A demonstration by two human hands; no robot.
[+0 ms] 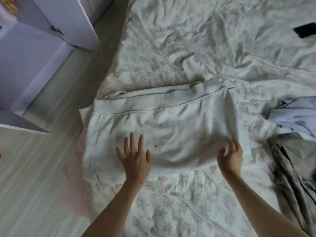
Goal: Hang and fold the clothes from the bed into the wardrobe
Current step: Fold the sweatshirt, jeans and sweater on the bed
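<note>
A pale grey-white garment [171, 127] lies spread flat across the bed [188, 48], its hem band along the far side. My left hand [135, 156] lies flat on its near left part, fingers straight and spread. At the garment's near right edge my right hand [230, 154] hovers, blurred, with fingers loosely bent and nothing in it. The white wardrobe [34, 48] stands at the upper left with a door open.
A light blue garment [290, 120] and a grey one [294, 177] lie crumpled at the bed's right side. A black object [306, 29] sits at the far right. Pale wooden floor [34, 168] runs along the bed's left edge.
</note>
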